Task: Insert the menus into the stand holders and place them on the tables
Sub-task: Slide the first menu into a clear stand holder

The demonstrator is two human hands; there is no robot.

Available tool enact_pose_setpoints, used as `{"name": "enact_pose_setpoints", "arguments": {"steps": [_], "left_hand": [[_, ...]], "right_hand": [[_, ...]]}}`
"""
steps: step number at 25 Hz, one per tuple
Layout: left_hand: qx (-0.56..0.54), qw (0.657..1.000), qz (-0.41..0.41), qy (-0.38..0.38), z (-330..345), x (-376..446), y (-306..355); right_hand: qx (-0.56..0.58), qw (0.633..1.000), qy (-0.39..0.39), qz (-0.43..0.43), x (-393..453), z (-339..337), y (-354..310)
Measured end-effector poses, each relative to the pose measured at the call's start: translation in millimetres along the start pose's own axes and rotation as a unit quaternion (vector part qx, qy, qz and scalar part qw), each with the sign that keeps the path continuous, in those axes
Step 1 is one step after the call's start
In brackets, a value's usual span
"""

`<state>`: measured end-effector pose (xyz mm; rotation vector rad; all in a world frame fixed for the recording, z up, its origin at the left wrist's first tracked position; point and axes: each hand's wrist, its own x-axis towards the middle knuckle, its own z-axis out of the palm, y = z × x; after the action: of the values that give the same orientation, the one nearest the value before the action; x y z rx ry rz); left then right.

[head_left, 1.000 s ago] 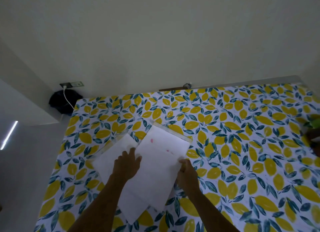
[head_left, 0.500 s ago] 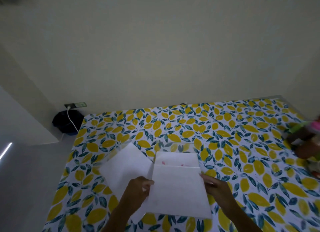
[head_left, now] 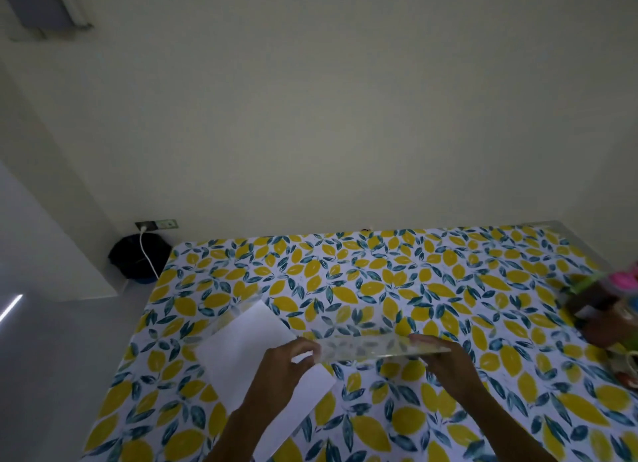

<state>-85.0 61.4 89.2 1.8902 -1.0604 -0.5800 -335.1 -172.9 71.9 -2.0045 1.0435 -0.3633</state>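
Note:
On the lemon-print tablecloth, both my hands hold a clear acrylic stand holder by its ends, lifted just off the cloth. My left hand pinches its left end and my right hand grips its right end. The lemon pattern shows through the holder, and I see no sheet inside it. A white menu sheet lies flat on the table under my left hand and wrist. A second clear holder seems to lie at that sheet's far left edge.
A blurred cluster of brown, green and pink items stands at the table's right edge. On the floor past the table's far left corner sits a black bag, with a white cable running up to a wall socket. A plain wall backs the table.
The holder lay flat with a white sheet visible in it. Now both hands have tipped it up off the cloth, and it looks clear. The camera has tilted upward.

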Motion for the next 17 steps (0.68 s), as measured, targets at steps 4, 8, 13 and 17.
{"name": "enact_pose_setpoints", "arguments": {"steps": [4,8,13,17], "left_hand": [[0.03,0.998,0.004,0.063,-2.8,46.4,13.4],[0.112,0.988,-0.012,0.108,-9.0,96.5,9.6],[0.14,0.978,-0.046,0.15,-6.1,131.2,3.1],[0.137,0.977,-0.082,0.145,-5.8,140.0,-1.4]], "right_hand": [[-0.044,0.997,0.041,-0.053,59.0,-2.0,-22.8],[-0.092,0.991,0.025,-0.091,108.4,2.0,-26.4],[-0.107,0.989,0.029,-0.102,150.9,11.3,-27.3],[-0.109,0.99,0.022,-0.087,157.6,14.7,-26.3]]}}
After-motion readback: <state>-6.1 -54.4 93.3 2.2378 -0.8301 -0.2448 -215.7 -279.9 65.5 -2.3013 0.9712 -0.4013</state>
